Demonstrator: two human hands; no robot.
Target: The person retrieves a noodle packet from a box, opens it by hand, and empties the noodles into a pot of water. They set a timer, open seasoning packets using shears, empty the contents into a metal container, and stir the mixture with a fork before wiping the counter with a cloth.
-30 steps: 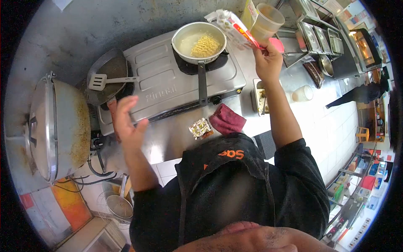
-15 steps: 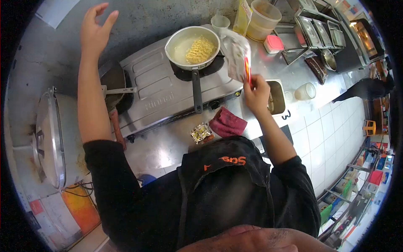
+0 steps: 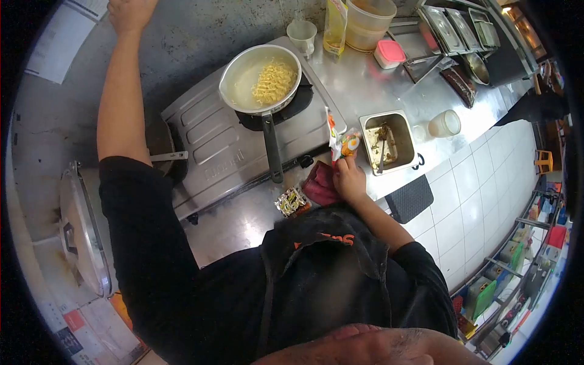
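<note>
My left hand [image 3: 131, 13] is raised at the top left by the wall, cut by the frame's edge; its fingers are mostly out of view. My right hand [image 3: 350, 180] grips a noodle wrapper [image 3: 347, 143] between the stove and a metal tray [image 3: 416, 159]. Below it, a dark red cloth [image 3: 320, 184] lies beside several small foil sachets [image 3: 292, 202]. On the burner stands a saucepan [image 3: 224, 91] with its black handle pointing toward me. A block of noodles [image 3: 273, 83] sits in pale liquid inside it.
A dark wok [image 3: 159, 137] and a large lidded pot [image 3: 82, 234] stand left. Behind the counter [image 3: 389, 91] edge are a cup [image 3: 302, 38], an oil pouch [image 3: 335, 27], a plastic tub [image 3: 369, 25] and a pink-lidded box [image 3: 390, 53]. A glass jar [image 3: 444, 124] stands right.
My right hand has come down and toward me with the wrapper, away from the saucepan's side. My left hand has gone higher, partly leaving the frame. The view has shifted slightly.
</note>
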